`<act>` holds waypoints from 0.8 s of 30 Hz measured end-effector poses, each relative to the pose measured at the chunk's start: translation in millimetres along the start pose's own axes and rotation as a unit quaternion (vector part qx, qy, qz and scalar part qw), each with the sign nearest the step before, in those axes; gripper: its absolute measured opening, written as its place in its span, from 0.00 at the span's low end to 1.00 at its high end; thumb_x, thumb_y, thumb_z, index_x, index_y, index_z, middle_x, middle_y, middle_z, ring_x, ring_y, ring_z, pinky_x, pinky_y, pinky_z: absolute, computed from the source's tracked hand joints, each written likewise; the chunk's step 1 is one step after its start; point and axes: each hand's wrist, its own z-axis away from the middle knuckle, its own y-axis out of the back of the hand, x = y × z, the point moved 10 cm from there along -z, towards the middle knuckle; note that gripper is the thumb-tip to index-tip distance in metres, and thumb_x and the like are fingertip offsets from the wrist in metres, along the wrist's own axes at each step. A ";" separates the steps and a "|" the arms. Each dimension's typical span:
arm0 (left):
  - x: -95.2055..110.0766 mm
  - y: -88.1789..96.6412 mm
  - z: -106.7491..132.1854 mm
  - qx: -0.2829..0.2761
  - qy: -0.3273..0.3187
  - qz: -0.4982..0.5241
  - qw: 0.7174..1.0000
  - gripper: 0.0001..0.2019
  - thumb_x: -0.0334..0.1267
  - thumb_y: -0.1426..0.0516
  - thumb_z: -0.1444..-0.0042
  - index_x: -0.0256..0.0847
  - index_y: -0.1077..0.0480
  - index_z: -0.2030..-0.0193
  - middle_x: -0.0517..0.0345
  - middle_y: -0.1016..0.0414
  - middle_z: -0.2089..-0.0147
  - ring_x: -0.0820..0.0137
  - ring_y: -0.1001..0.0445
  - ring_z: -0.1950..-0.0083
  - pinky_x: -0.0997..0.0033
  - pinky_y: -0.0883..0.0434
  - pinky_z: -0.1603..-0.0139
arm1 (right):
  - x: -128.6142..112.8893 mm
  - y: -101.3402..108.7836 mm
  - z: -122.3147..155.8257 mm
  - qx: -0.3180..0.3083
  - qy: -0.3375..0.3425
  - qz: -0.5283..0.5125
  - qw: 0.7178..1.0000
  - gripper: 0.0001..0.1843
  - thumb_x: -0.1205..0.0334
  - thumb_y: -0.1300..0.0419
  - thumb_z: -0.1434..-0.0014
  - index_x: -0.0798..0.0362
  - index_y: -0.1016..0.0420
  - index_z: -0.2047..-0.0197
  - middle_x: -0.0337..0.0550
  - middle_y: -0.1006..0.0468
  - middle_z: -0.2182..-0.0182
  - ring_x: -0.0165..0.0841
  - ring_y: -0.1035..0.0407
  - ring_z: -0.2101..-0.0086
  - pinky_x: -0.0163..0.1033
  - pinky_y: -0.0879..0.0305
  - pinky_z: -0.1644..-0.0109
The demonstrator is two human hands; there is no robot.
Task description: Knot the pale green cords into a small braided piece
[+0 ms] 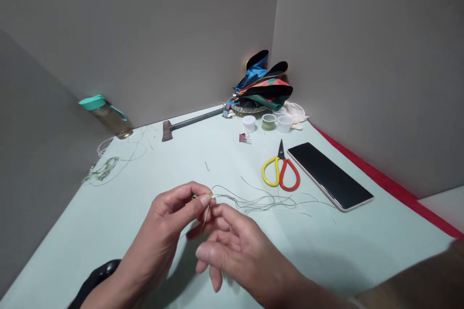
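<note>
Two bare hands work together low over the near part of a pale green mat [326, 246]. The left hand [163, 231] pinches a bundle of thin thread [253, 201] between thumb and fingers, with a tiny green bit showing at the pinch. The right hand [239, 246] is close against it, its fingertips [217, 212] at the same spot, though whether they clamp the thread or only touch it cannot be told. The thread trails loosely to the right across the mat, toward the scissors [280, 171], which have yellow and red handles and lie just beside a dark phone [329, 176]. A black object [96, 280] sits under the left wrist, mostly hidden.

The mat fills a corner formed by grey walls [145, 34] that meet at the far end, and a red strip [384, 178] runs along its right edge. Farther off stand three small cups [268, 121], the middle one holding something green, with a binder clip [243, 138] in front of them. Behind the cups, a woven basket [246, 109] carries a heap of colourful cloth [261, 87], with white fabric [295, 116] beside it. A hatchet [166, 130] lies along the far edge, near a tilted bottle [107, 116] with a teal cap. A tangle of cord [103, 169] rests at the left edge.
</note>
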 end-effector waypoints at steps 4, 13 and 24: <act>2.1 7.6 3.8 0.028 -0.005 0.006 1.000 0.13 0.50 0.32 0.43 0.42 0.21 0.68 0.62 0.26 0.72 0.71 0.35 0.70 0.71 0.37 0.69 | -12.1 7.2 0.0 0.051 0.062 0.085 0.993 0.11 0.59 0.51 0.25 0.49 0.35 0.62 0.32 0.32 0.74 0.28 0.37 0.74 0.34 0.35 0.68; -0.5 10.7 11.8 0.047 0.001 -0.021 0.999 0.12 0.46 0.35 0.34 0.38 0.25 0.61 0.62 0.24 0.65 0.76 0.35 0.75 0.75 0.37 0.77 | -18.4 -17.5 17.5 0.066 0.282 0.460 0.840 0.22 0.83 0.54 0.41 0.55 0.27 0.54 0.48 0.24 0.64 0.41 0.36 0.66 0.46 0.41 0.63; -11.3 14.1 3.0 0.015 -0.032 -0.098 0.995 0.14 0.47 0.38 0.30 0.38 0.26 0.61 0.64 0.27 0.67 0.78 0.36 0.78 0.77 0.37 0.79 | -81.4 23.5 29.2 0.147 0.351 0.459 0.803 0.17 0.81 0.48 0.32 0.57 0.20 0.62 0.51 0.20 0.60 0.40 0.33 0.59 0.46 0.36 0.55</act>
